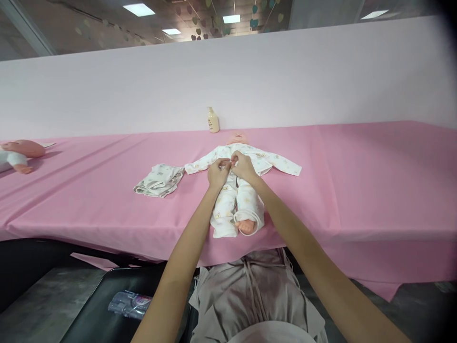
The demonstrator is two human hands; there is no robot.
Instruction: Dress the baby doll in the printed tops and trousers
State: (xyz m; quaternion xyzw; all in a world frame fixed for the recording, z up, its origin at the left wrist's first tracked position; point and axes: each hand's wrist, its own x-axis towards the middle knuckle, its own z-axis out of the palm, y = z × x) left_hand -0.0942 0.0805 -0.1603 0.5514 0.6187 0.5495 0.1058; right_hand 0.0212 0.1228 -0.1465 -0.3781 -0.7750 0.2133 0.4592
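Observation:
A baby doll [246, 226] lies on its back, head toward the wall, dressed in a white patterned long-sleeved top [283, 163] and matching trousers [225, 209]. Its sleeves spread out to both sides, and one foot shows at a trouser cuff. My left hand [218, 172] and my right hand [243, 166] meet at the front of the top, near the doll's waist. The fingers of both pinch the top's front close together. Whether a snap or a tie sits between the fingertips is too small to tell.
Folded patterned cloth [160, 180] lies left of the doll on the pink-covered table [385, 190]. A cream pump bottle [213, 120] stands by the white wall. Another doll [26, 150] lies at the far left. Below, a clear plastic bottle [129, 305] rests on a black chair [96, 314].

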